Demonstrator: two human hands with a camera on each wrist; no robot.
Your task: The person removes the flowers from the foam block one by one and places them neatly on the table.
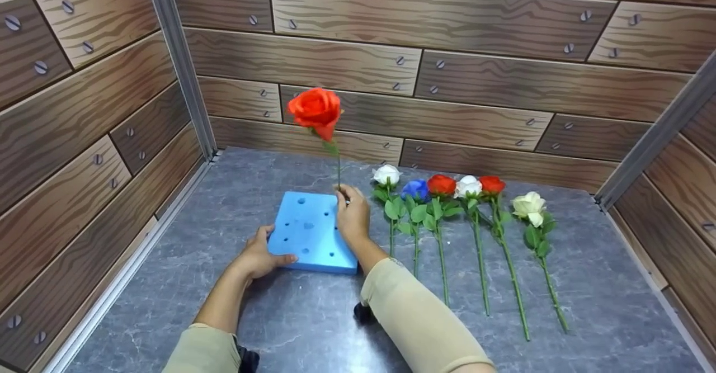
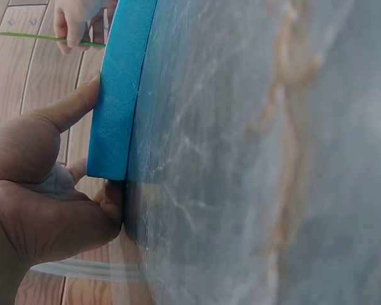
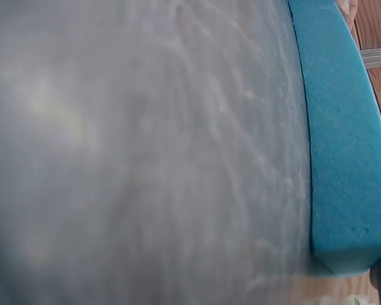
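Note:
A light blue foam block (image 1: 313, 239) with several holes in its top lies flat on the grey table. My left hand (image 1: 261, 254) grips its near left corner, thumb over the top edge and fingers along the side. Pinched low on its stem by my right hand (image 1: 353, 213), a red artificial rose (image 1: 316, 109) stands upright above the block's far right corner. In the left wrist view the green stem (image 2: 51, 38) runs down to the block's top; whether it sits in a hole is hidden by the fingers. The right wrist view shows mainly the block's side (image 3: 346, 140).
To the right lie several artificial roses in a row: a white rose (image 1: 386, 175), a blue rose (image 1: 415, 189), a red rose (image 1: 442, 184), another white and red, and a cream rose (image 1: 529, 207). Wood-patterned walls (image 1: 347, 54) enclose the table (image 1: 235, 188) at the back and sides.

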